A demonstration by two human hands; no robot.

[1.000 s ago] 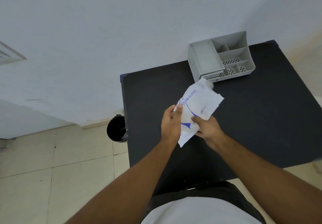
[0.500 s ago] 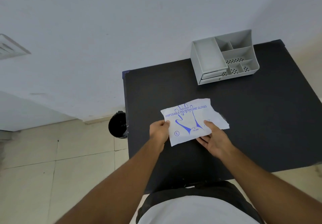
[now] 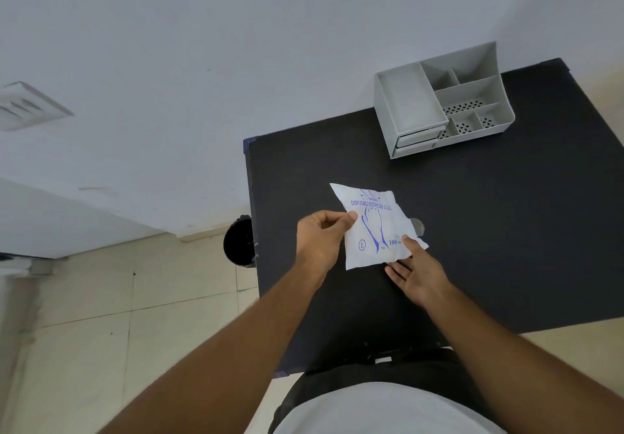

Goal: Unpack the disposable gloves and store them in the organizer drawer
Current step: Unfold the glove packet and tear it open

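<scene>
Black and matte, the table (image 3: 489, 237) fills the right of the view, with a grey organizer (image 3: 408, 106) at its far edge by the wall, its drawers (image 3: 417, 142) pushed in. Well apart from it, over the table's near half, the white glove packet (image 3: 374, 227) with blue print is held tilted. The left hand (image 3: 319, 239) pinches its left edge between thumb and curled fingers, while the right hand (image 3: 420, 276) nips the lower right corner, thumb on top, fingers straight beneath.

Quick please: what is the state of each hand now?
Left hand: pinching the glove packet at its left edge.
Right hand: thumb on top, pinching its lower right corner.
</scene>
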